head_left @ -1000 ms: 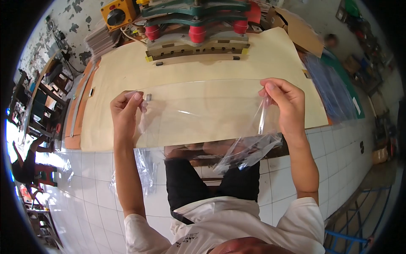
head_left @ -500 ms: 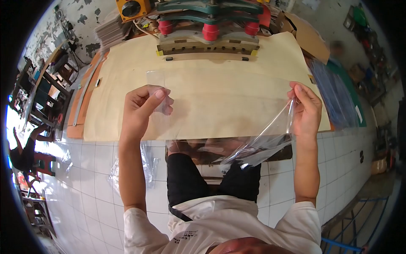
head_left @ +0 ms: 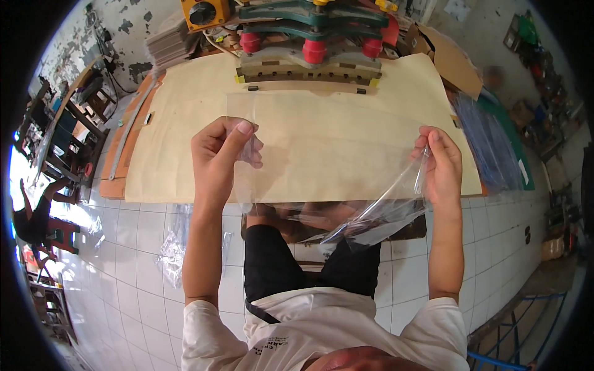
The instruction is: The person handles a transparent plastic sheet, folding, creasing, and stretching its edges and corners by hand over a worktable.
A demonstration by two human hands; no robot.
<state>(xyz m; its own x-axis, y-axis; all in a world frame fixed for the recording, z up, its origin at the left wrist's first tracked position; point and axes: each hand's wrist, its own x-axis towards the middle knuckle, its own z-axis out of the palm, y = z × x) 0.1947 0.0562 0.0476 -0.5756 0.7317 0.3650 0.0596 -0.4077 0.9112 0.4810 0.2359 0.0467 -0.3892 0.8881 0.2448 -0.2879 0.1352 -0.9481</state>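
A clear plastic sheet (head_left: 383,216) is stretched between my hands above the front of the table, its near part hanging in folds over the edge. My left hand (head_left: 226,148) pinches the sheet's left side between thumb and curled fingers. At the other side, my right hand (head_left: 440,161) grips a gathered corner with thumb and fingertips. Beneath the sheet lies a cream-coloured board (head_left: 179,123) covering most of the tabletop. The sheet is so transparent that its far edge is hard to follow.
A green press machine (head_left: 312,31) with red cylinders stands at the table's back. Blue-tinted plastic sheets (head_left: 489,142) are stacked at the right, near a cardboard box (head_left: 448,59). A metal ruler (head_left: 131,130) lies along the left edge. Crumpled clear plastic (head_left: 173,250) is on the floor.
My left hand has moved slightly right and up, my right hand slightly left. Both keep hold of the plastic sheet, which is now a little less stretched apart.
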